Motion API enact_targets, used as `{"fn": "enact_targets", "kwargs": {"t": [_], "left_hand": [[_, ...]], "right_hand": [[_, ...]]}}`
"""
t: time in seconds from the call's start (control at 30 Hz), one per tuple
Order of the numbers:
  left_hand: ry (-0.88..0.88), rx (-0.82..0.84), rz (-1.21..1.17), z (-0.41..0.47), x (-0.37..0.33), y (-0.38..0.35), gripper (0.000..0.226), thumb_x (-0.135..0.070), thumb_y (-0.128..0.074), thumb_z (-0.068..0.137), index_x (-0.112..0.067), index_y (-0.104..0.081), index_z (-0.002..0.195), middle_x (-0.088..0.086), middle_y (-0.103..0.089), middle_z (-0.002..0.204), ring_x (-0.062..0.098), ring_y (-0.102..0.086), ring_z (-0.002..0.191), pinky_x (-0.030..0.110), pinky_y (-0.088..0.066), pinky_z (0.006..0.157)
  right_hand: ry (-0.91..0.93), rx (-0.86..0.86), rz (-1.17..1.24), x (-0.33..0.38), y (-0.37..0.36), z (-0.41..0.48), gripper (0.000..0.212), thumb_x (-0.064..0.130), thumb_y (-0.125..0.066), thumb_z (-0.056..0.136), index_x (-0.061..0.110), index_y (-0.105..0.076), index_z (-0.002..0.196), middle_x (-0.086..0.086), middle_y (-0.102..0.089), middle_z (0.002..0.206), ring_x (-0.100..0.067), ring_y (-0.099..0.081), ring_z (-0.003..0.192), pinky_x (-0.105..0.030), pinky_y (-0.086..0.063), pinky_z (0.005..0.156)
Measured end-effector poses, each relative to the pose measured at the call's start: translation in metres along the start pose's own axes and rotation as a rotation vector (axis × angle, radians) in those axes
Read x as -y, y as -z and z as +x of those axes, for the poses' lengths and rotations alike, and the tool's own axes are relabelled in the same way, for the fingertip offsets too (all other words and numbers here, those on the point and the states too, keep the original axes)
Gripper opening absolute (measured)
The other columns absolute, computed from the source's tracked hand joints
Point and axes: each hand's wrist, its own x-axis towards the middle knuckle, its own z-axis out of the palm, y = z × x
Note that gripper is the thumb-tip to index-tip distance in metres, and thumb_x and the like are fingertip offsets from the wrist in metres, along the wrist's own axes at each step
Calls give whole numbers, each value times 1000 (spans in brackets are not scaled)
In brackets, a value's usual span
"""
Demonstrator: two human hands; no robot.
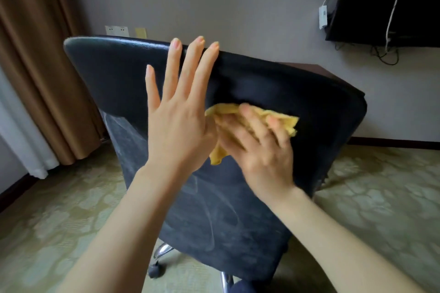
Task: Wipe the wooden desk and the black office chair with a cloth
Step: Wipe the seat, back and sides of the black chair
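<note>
I see the left hand (176,126) open, its straight, spread fingers (175,64) flat against the back of the black padded office chair (119,74), tips at its top edge. Just beside it the blurred right hand (262,150) presses a crumpled yellow cloth (228,109) onto the backrest, fingers spread over it, not curled. A corner of the dark wooden desk (316,70) shows behind the chair.

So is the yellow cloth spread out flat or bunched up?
Bunched up: the yellow cloth shows crumpled folds sticking out around the right hand, which presses it against the black chair back.
</note>
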Motion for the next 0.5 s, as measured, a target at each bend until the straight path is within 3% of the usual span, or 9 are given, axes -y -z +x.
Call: {"fn": "enact_targets", "kwargs": {"t": [0.1,0.27,0.37,0.5], "left_hand": [[2,20,18,0,9,5,102,1,-49,55,-21,-17,150,0,-15,158,22,-2,146,48,-2,115],[13,58,66,0,17,18,104,9,-52,56,-21,-18,150,-2,-15,158,20,-3,147,45,-3,116],[14,83,94,1,23,22,102,8,-54,59,-21,-17,150,-2,-15,158,18,-3,146,45,-2,116],[9,107,90,0,26,28,102,9,-54,61,-22,-15,150,-4,-13,158,17,-1,147,45,-3,116]], "right_hand": [[108,206,-12,19,0,-34,34,16,-46,96,30,-63,122,12,-62,126,-13,-50,126,-31,-27,109],[271,432,3,20,16,-89,37,16,-43,94,31,-64,121,15,-61,124,-9,-53,123,-30,-27,108],[404,484,-1,1,29,-106,31,24,-57,90,29,-66,119,13,-62,123,-11,-54,121,-31,-29,108],[448,402,55,-38,53,-107,33,10,-48,95,22,-67,119,5,-63,126,-16,-56,121,-33,-32,107]]}}
